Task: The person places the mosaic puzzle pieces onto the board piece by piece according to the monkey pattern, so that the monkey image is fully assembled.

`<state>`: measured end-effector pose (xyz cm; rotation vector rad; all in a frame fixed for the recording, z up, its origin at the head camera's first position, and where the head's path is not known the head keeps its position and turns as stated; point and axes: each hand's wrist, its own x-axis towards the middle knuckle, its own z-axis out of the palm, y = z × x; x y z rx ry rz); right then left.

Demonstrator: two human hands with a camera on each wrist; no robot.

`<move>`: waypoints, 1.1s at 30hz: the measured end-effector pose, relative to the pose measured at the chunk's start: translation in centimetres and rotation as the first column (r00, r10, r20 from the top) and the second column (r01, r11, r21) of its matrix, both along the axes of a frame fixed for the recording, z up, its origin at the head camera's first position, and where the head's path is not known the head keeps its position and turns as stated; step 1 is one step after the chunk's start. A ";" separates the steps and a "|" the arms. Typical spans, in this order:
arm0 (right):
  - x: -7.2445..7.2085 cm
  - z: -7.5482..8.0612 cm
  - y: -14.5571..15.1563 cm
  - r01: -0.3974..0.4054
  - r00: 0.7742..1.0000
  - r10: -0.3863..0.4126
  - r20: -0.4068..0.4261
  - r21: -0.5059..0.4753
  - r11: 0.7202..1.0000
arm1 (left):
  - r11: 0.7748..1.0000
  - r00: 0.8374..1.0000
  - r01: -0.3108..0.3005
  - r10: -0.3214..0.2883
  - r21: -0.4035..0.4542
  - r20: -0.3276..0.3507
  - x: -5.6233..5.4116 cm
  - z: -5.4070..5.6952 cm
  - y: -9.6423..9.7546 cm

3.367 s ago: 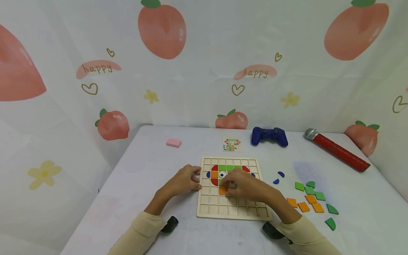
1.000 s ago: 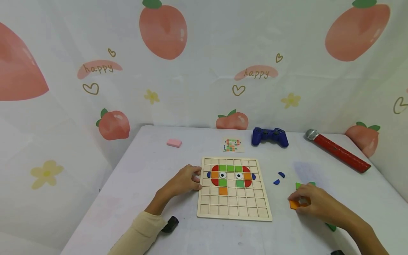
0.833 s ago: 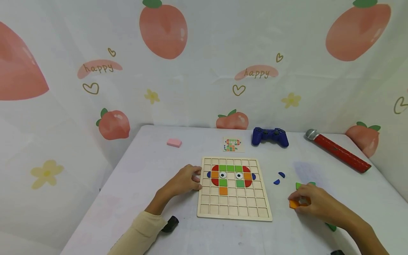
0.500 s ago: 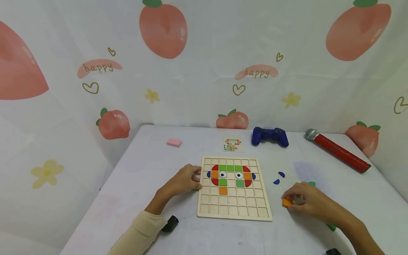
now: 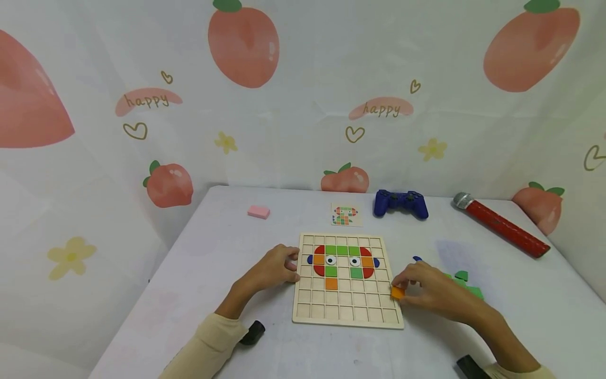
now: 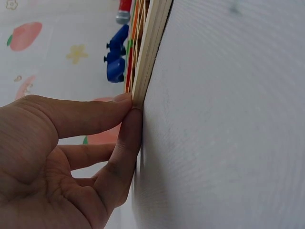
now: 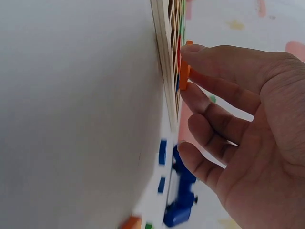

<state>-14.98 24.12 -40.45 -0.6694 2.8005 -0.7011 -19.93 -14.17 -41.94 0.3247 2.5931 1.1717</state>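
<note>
My left hand (image 5: 271,268) grips the left edge of a wooden grid board (image 5: 338,314) with its thumb and fingertips, close to the white table in the left wrist view. Between the thumb and index finger of my right hand (image 5: 426,287) is pinched an orange square tile (image 5: 397,292), tilted at the board's right edge; the right wrist view shows the orange tile (image 7: 186,67) side-on. Red, green, orange and blue tiles with two eye tiles (image 5: 331,260) form a face on the board. Below them lies an orange tile (image 5: 331,283) in its cell.
A small pattern card (image 5: 346,215) lies behind the board, near a blue game controller (image 5: 400,203) and a red microphone (image 5: 502,223). A pink block (image 5: 258,211) is at the back left. Green pieces (image 5: 461,275) lie right of the board, partly hidden by my right hand.
My right hand placed an orange tile on the board earlier, then reached the loose pieces at the right and pinched another orange tile. It has carried this leftward to the board; the left hand stays put.
</note>
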 end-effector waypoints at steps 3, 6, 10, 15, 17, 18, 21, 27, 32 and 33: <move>-0.4 0.0 -1.0 -0.033 0.999 0.033 0.003 -0.013 0.999 | 1.000 1.000 -0.002 0.002 0.000 0.002 0.0 0.0 0.0; -0.9 0.0 -2.1 -0.062 0.998 0.062 0.004 -0.018 0.998 | 1.000 1.000 -0.005 0.005 -0.002 0.002 0.0 0.0 0.1; -1.4 0.1 -3.5 -0.085 0.996 0.085 -0.001 -0.029 0.996 | 1.000 1.000 -0.007 0.007 -0.004 0.002 0.0 0.0 0.1; -2.1 0.0 -5.0 -0.104 0.995 0.104 -0.003 -0.038 0.994 | 1.000 1.000 -0.005 0.005 0.003 0.002 0.1 0.1 0.0; -2.3 -0.2 -5.4 -0.126 0.992 0.125 -0.017 -0.041 0.991 | 1.000 1.000 -0.005 0.005 0.004 0.004 0.1 0.1 0.1; -2.4 -0.3 -5.7 -0.137 0.990 0.136 -0.025 -0.045 0.990 | 1.000 1.000 -0.005 0.005 0.003 0.005 0.1 0.1 0.1; -2.8 -0.4 -6.4 -0.168 0.985 0.166 -0.038 -0.056 0.984 | 1.000 1.000 -0.004 0.004 -0.001 0.005 0.0 0.0 0.0; -3.4 -0.6 -7.7 -0.201 0.980 0.200 -0.022 -0.092 0.975 | 1.000 1.000 0.003 -0.003 0.001 -0.004 -0.1 -0.1 0.0; -3.8 -0.8 -8.6 -0.223 0.975 0.221 -0.024 -0.108 0.969 | 1.000 1.000 0.002 -0.002 0.009 0.001 0.0 -0.1 -0.1; -3.8 -0.8 -8.7 -0.231 0.973 0.229 -0.032 -0.108 0.967 | 1.000 1.000 0.001 -0.001 0.011 0.003 0.0 -0.1 -0.1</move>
